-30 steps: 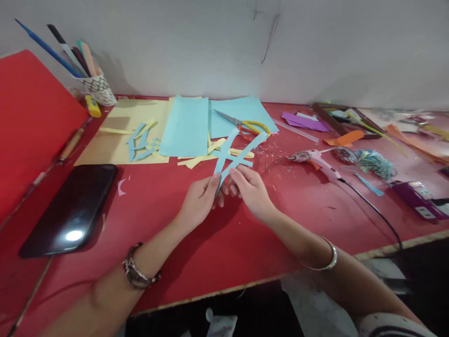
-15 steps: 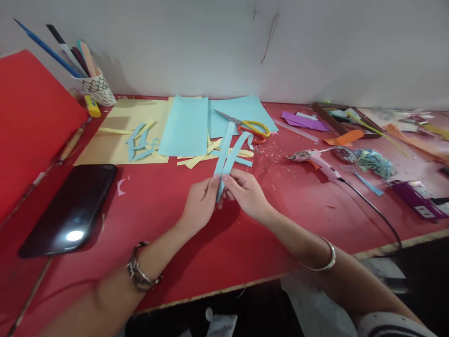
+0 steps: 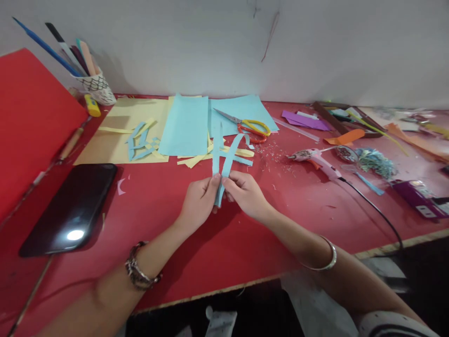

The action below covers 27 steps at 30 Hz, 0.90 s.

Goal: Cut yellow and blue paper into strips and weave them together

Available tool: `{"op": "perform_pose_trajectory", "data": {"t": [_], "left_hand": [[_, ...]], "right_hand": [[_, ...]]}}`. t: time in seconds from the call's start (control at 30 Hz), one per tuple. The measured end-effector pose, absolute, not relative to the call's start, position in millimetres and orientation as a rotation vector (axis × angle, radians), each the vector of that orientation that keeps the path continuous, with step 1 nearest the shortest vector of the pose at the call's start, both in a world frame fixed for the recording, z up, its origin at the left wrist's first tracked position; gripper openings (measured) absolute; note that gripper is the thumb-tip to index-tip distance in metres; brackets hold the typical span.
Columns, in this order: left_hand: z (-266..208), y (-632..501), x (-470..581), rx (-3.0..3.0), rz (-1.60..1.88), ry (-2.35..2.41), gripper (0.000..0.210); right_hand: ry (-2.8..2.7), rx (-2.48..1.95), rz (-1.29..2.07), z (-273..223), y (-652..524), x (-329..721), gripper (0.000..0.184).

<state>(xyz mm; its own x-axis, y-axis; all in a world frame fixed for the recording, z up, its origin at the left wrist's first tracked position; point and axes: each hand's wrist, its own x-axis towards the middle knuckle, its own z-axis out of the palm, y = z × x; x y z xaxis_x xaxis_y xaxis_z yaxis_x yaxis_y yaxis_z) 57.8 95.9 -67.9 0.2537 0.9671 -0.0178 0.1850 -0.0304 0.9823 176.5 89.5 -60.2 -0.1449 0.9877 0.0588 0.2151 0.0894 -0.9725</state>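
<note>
Between my hands is a light blue paper strip (image 3: 229, 161), split into two long arms that spread apart upward and join below my thumbs. My left hand (image 3: 199, 199) pinches the left arm, which stands nearly straight. My right hand (image 3: 247, 194) pinches the right arm, whose top curls over to the right. Just beyond them lie scissors (image 3: 254, 127) with yellow and red handles, resting on light blue paper sheets (image 3: 187, 124). Several yellow paper strips (image 3: 192, 160) lie under and around the sheets. My fingers hide part of the strip's lower end.
A black phone (image 3: 70, 206) lies at the left, near a patterned pen cup (image 3: 98, 89). Small blue cut pieces (image 3: 140, 142) rest on a tan sheet (image 3: 94, 147). On the right are a pink glue gun (image 3: 319, 161) with its cable, a yarn bundle (image 3: 375, 163) and a purple power strip (image 3: 419, 199).
The two arms of the blue strip have spread further apart, the left one swinging leftward. Both hands keep their pinch and have barely moved.
</note>
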Motion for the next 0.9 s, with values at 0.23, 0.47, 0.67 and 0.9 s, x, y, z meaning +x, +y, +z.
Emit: {"op": "perform_pose_trajectory", "data": {"t": [0.23, 0.47, 0.67, 0.9], "left_hand": [[-65.8, 97.6, 55.2, 1.478, 0.885, 1.062, 0.041], [-71.9, 96.5, 55.5, 1.630, 0.833, 1.074, 0.039], [-70.6, 95.1, 55.4, 1.733, 0.901, 1.166, 0.042], [-65.3, 102.5, 50.9, 1.405, 1.041, 1.250, 0.039]], "right_hand": [[-1.385, -1.279, 1.152, -59.7, 88.6, 177.4, 0.029], [-1.409, -1.216, 1.181, -60.2, 90.2, 177.8, 0.025], [-1.488, -1.235, 1.178, -59.4, 88.1, 176.0, 0.026], [-1.449, -1.344, 1.123, -58.3, 90.5, 180.1, 0.031]]}}
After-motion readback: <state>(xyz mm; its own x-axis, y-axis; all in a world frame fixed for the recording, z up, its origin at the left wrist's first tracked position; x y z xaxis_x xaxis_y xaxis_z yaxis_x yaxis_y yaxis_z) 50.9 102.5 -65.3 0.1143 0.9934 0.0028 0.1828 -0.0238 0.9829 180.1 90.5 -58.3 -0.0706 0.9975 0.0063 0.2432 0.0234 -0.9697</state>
